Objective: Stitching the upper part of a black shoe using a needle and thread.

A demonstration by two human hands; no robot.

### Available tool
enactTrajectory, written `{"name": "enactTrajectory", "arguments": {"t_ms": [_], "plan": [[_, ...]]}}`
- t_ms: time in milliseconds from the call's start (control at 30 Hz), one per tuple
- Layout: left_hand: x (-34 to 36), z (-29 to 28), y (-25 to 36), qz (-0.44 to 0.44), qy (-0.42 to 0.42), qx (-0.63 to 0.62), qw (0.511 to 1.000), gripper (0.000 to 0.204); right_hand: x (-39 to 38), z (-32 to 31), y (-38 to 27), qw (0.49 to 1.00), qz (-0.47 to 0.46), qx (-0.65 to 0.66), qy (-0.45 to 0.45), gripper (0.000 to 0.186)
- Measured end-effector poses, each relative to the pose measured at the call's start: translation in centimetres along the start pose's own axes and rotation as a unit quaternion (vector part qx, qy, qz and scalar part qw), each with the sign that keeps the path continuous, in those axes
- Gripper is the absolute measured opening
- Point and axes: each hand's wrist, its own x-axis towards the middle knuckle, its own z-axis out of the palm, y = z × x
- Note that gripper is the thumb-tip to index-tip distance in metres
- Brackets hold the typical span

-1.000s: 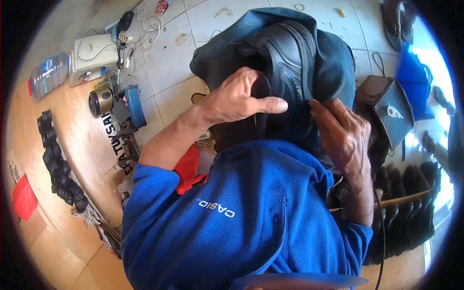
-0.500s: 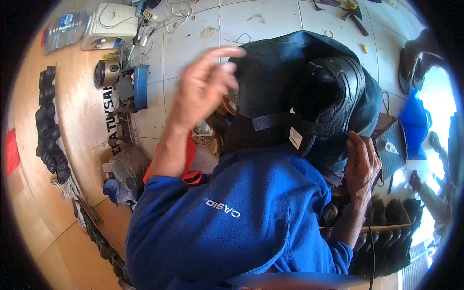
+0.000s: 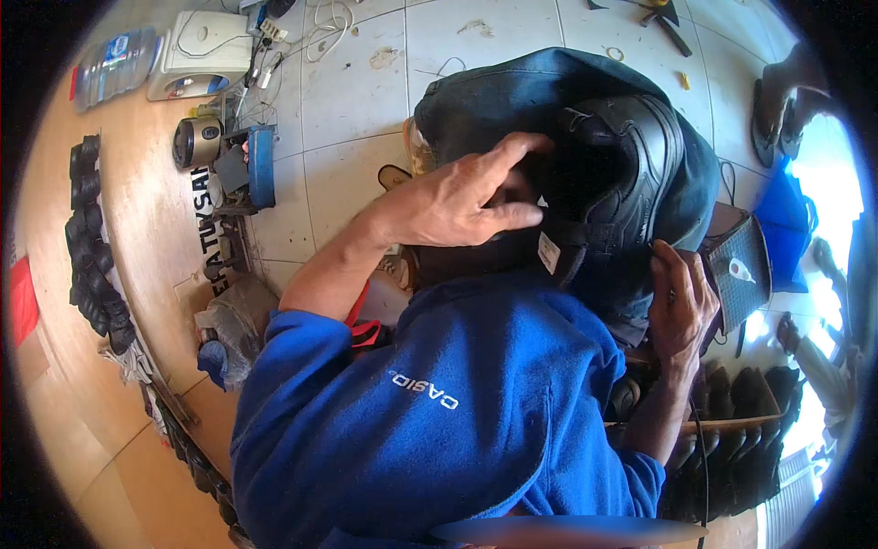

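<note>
A black shoe (image 3: pixel 657 156) with a ridged, moulded side lies across my lap on dark trousers. A white label (image 3: pixel 549 252) shows on its near part, beside a dark strap. My left hand (image 3: pixel 457 197) reaches in over the shoe's left side, thumb and index finger apart, nothing visible between them; its other fingers curl under and are partly hidden. At the shoe's near right edge, my right hand (image 3: pixel 681 297) has its fingers bent and pressed together. Whatever those fingertips hold is too small to make out.
Right of my lap stands a dark box-like case (image 3: pixel 743 274) with a small white bottle (image 3: pixel 739 269) on it. Shoes (image 3: pixel 732 393) fill a rack at lower right. A hammer (image 3: pixel 672 32) lies on the tiles ahead. To the left are a blue metal piece (image 3: pixel 262 165) and a tin (image 3: pixel 198 142).
My left hand has moved right and down, from beside the lap to over the shoe. The right hand stays at the shoe's edge.
</note>
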Motion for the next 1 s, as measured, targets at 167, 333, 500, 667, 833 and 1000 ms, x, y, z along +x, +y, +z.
{"name": "enactTrajectory", "arguments": {"t_ms": [167, 333, 500, 667, 833, 1000], "plan": [[-1.1, -4.9, 0.0, -0.193, -0.183, -0.054, 0.963, 0.026, -0.5, -0.1, 0.2, 1.0, -0.001, -0.012, 0.016, 0.018], [1.2, -1.1, 0.7, 0.04, -0.021, -0.512, 0.858, 0.02, 0.2, 0.2, -0.2, 0.999, -0.02, -0.008, 0.032, 0.017], [3.6, 1.5, 1.8, 0.033, -0.077, -0.105, 0.991, 0.044, 0.9, 0.6, -0.7, 1.0, -0.025, 0.012, 0.01, 0.016], [5.2, 1.7, 2.7, 0.007, -0.145, 0.01, 0.989, 0.095, 1.0, 0.6, -0.2, 0.999, -0.011, 0.02, -0.024, 0.018], [5.0, 2.0, 1.6, -0.001, -0.154, 0.086, 0.984, 0.072, 1.0, 0.5, -0.5, 0.999, -0.011, -0.023, -0.023, 0.036], [5.2, 1.6, 1.1, -0.015, -0.197, 0.001, 0.98, 0.09, 0.6, 0.0, 2.2, 0.996, 0.013, -0.087, 0.033, 0.057]]}}
